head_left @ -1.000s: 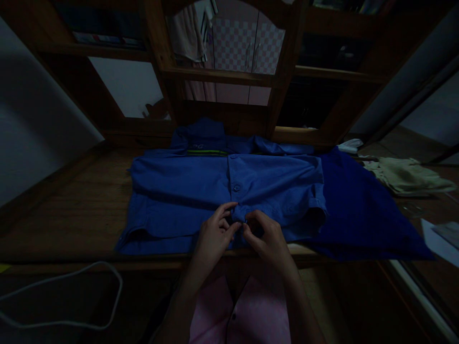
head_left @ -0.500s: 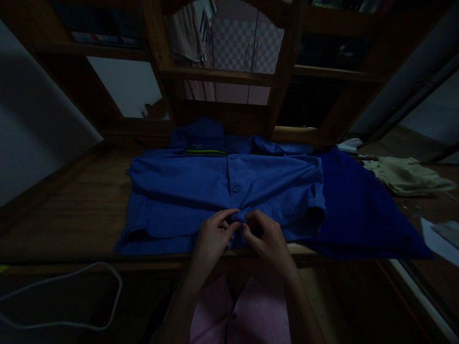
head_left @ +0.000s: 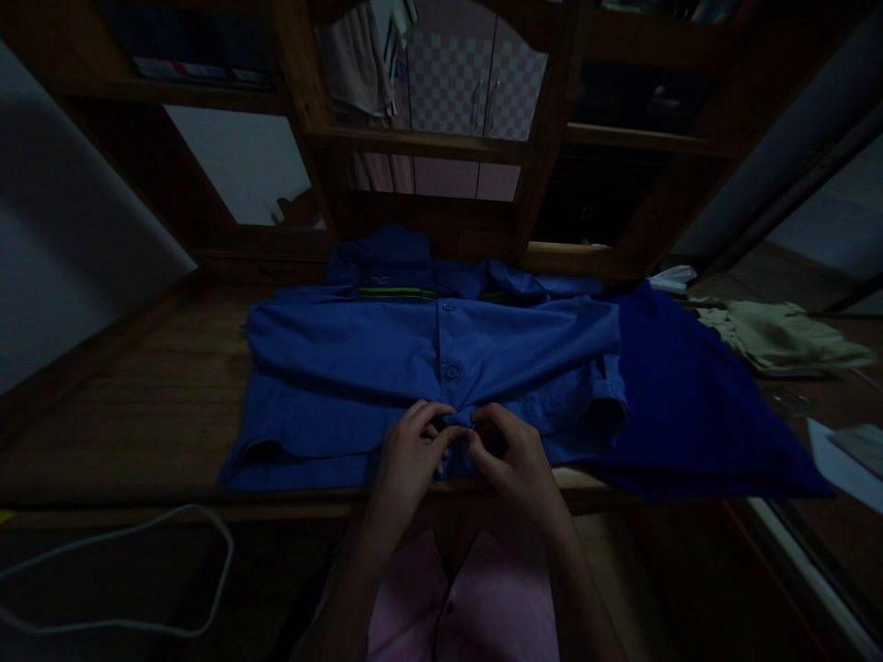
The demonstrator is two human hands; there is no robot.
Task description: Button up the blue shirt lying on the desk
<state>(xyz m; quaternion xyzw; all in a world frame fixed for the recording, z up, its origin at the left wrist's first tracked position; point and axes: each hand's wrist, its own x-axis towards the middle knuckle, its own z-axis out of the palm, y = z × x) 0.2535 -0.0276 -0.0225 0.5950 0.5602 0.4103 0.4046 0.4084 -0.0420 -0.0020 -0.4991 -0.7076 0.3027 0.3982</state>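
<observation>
A blue work jacket [head_left: 345,359] lies spread on the wooden desk, its hem towards me. Its front placket runs down the middle, with a button [head_left: 452,372] showing a little beyond my fingers. My left hand [head_left: 418,450] pinches the placket cloth near the hem between thumb and fingers. Close beside it, my right hand [head_left: 507,450] grips the same bit of cloth, the fingertips of both hands nearly touching. Whether a button sits between the fingertips is hidden.
A darker blue cloth [head_left: 696,405] spreads to the right, with folded pale cloth [head_left: 779,336] past it. A wooden shelf unit [head_left: 420,142] rises behind the desk [head_left: 138,395]. A white cable [head_left: 227,552] loops at the lower left.
Both hands stay at the same spot on the placket. The fingers have shifted slightly and the cloth around the visible button has moved a little.
</observation>
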